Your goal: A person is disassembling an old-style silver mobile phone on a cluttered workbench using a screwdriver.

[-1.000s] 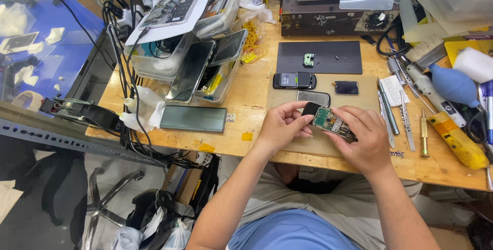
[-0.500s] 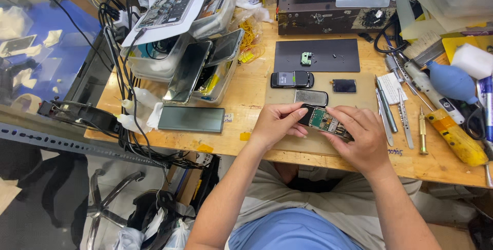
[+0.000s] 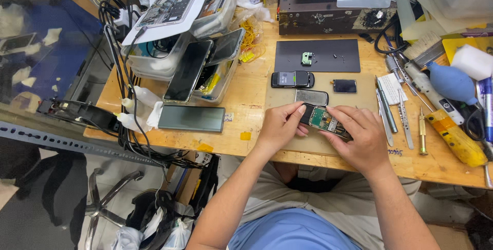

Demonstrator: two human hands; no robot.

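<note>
From the head camera, both hands meet near the front edge of the bench, over a tan mat whose near part their wrists cover. The left hand pinches the upper-left end of an opened phone with thumb and fingers; the right hand closes over its lower-right end, fingers curled on top. The phone's long axis runs from upper left to lower right, its green board facing up. Open room lies left of the hands, between them and a dark slab phone lying flat; to the right, tweezers and a screwdriver lie close by. Behind, just past the fingers, sits a metal cover, then a small black phone. The right palm hides the phone's far end; its small parts are hard to make out.
</note>
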